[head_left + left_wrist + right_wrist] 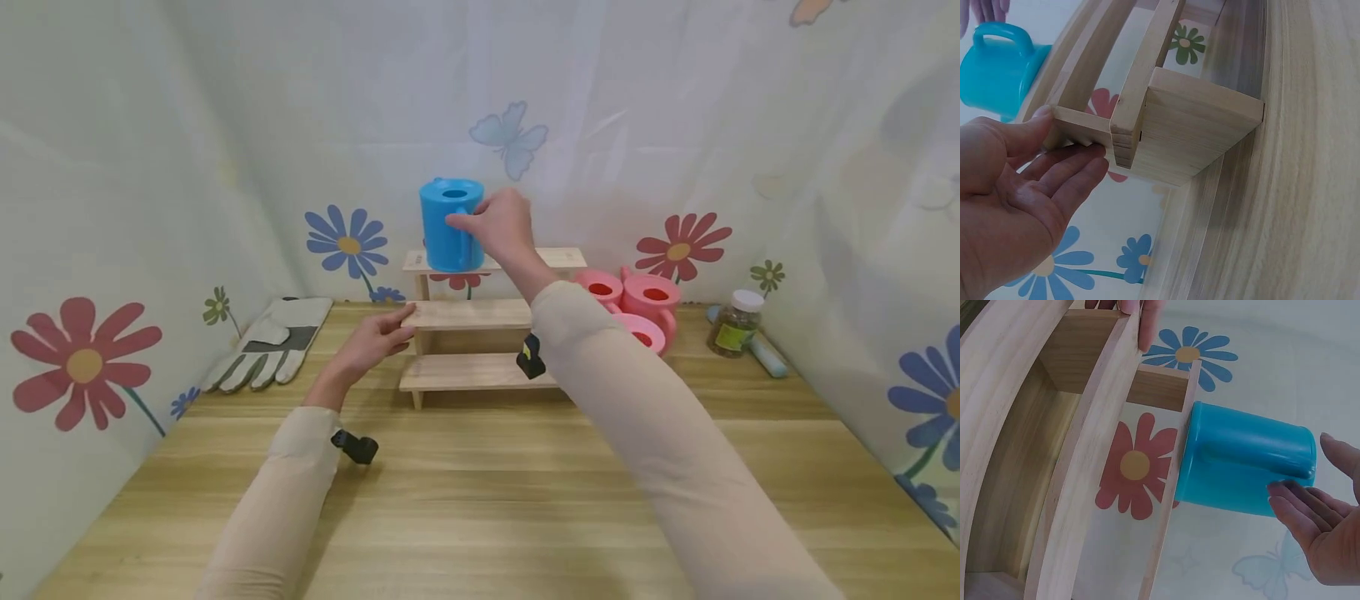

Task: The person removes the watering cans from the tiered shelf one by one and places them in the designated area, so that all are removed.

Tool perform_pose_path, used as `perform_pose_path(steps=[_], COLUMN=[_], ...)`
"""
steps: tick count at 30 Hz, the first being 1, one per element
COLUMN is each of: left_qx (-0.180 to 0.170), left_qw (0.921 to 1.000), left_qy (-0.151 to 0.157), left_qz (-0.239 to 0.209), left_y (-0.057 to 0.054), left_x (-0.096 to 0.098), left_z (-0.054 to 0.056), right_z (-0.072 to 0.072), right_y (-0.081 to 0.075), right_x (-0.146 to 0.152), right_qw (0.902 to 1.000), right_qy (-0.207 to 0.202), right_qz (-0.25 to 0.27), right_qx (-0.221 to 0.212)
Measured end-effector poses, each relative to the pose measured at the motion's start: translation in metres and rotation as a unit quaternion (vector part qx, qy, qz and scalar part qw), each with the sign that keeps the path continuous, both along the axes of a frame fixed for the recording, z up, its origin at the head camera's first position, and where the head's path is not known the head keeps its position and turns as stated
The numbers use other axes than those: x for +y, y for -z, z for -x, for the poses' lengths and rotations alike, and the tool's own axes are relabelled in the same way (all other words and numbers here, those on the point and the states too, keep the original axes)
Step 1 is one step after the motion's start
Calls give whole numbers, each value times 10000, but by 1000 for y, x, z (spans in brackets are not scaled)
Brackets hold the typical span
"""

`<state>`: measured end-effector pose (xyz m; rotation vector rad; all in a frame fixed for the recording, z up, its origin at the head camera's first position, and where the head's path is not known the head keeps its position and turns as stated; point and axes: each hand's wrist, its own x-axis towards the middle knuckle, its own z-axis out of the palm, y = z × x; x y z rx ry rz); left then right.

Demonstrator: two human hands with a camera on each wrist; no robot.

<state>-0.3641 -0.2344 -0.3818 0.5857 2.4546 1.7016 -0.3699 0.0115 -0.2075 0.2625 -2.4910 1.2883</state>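
blue plastic watering can (450,225) stands on the top step of the wooden tiered shelf (480,315), the right hand (501,225) at its handle with fingers loosely extended, barely touching; the left hand (372,340), fingers straight, holds the middle step's end between thumb and fingers

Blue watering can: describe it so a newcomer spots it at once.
Find the stepped wooden shelf against the floral backdrop. On its top step stands the blue watering can, the right hand at its handle. It is the only blue one; the other cans, right of the shelf, are pink.
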Motion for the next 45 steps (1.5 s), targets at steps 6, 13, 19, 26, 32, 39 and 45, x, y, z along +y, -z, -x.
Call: perform_pose_path(steps=[6,13,19,26,32,39,45], left_qx=[43,51,34,26,20,39,-22], left_qw=[9999,9999,10000,10000,10000,10000,9999], left_qy=[-110,-89,-70,14,64,-14,-146], left_qz=[62,52,30,-41,-30,-65,-22], left_y=[1,3,5,6,0,0,1], left_x=[-2,0,0,0,-1,-2,-1], left_z=[1,0,1,3,2,3,4], right_z=[9,12,14,14,4,-18,-46], right_y=[7,18,23,19,14,24,35], right_x=[-12,-6,1,7,23,65,103], right_qw=[9996,9958,9935,9921,9876,9901,9899], right_qy=[-188,-140,72,387,181,-200,-52], right_qz=[138,888,1131,1187,1553,1333,1326], right_qx=[181,143,145,-76,-114,394,497])
